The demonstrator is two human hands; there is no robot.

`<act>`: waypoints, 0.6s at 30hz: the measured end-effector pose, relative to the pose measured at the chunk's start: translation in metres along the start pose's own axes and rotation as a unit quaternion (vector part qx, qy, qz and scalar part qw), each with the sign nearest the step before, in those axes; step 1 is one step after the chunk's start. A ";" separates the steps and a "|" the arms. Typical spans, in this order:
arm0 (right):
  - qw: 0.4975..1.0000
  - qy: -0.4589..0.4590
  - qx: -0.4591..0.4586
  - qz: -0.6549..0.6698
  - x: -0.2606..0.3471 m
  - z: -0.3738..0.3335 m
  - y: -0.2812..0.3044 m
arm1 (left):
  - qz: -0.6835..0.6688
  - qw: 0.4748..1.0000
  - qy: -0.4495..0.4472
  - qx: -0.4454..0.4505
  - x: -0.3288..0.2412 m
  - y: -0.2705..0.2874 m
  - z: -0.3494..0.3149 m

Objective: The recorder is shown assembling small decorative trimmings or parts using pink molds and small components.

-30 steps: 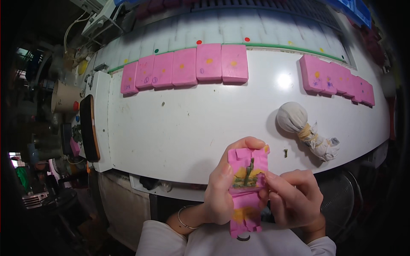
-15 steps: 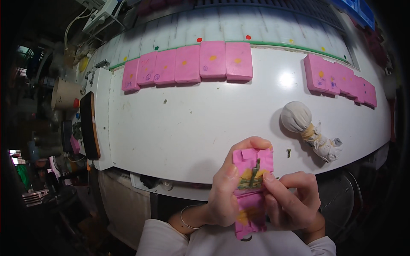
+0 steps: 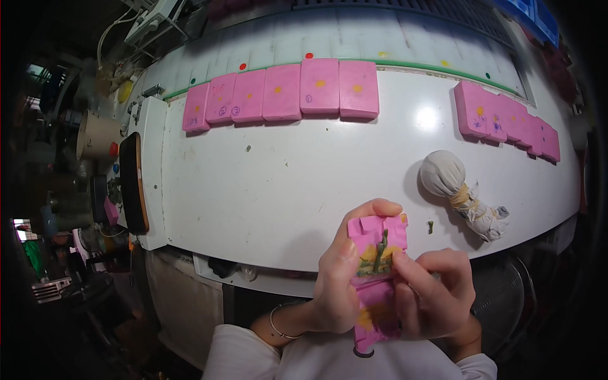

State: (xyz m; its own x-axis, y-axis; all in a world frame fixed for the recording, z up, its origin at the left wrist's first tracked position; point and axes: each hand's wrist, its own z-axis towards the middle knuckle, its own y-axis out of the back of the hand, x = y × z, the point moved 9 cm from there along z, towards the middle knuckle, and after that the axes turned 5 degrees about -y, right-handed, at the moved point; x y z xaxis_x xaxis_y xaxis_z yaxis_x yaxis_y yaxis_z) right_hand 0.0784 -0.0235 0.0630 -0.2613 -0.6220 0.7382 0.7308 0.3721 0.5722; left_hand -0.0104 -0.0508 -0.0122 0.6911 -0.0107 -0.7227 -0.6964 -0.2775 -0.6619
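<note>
My left hand [image 3: 335, 278] is closed round a pink rubber mould [image 3: 380, 293], held up in front of me at the table's near edge. The mould is folded open, with an upper and a lower half and yellow-stained hollows. A thin dark green wax piece [image 3: 380, 251] stands out of the upper half. My right hand [image 3: 440, 291] has its fingers curled, and its fingertips pinch the mould's right edge beside the green piece. Its fingers partly hide the lower half. On the table nearby are a small green scrap [image 3: 430, 227] and a white cloth pouch [image 3: 443, 173] tied with tan bands.
A row of pink mould blocks [image 3: 282, 92] stands along the back of the white table [image 3: 253, 196], with another row [image 3: 500, 114] at the right. Behind runs a pale belt [image 3: 354, 35] with coloured dots. A black, brown-edged pad [image 3: 132, 183] lies at the left.
The coloured dots on the belt have moved to the left. Both hands keep their hold on the mould, and the green piece has shifted only slightly.
</note>
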 end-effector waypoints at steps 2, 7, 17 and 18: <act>0.999 -0.040 -0.020 0.030 -0.006 0.000 -0.001 | -0.017 0.999 -0.012 0.024 -0.002 -0.002 0.001; 0.985 -0.115 -0.038 0.120 -0.021 0.005 0.002 | -0.002 1.000 -0.001 0.000 0.001 -0.004 0.003; 0.977 -0.148 -0.023 0.154 -0.034 0.003 -0.003 | 0.102 0.994 -0.031 0.022 0.002 -0.002 0.005; 0.968 -0.169 -0.042 0.182 -0.039 0.001 -0.002 | 0.100 0.994 -0.032 0.026 0.002 -0.002 0.005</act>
State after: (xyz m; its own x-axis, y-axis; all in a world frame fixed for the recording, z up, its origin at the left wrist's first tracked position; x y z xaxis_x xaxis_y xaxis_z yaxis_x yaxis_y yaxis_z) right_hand 0.0866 0.0005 0.0331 -0.1587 -0.1940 0.9681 0.8583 0.4576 0.2324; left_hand -0.0088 -0.0454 -0.0134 0.5244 0.0008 -0.8515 -0.8292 -0.2267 -0.5109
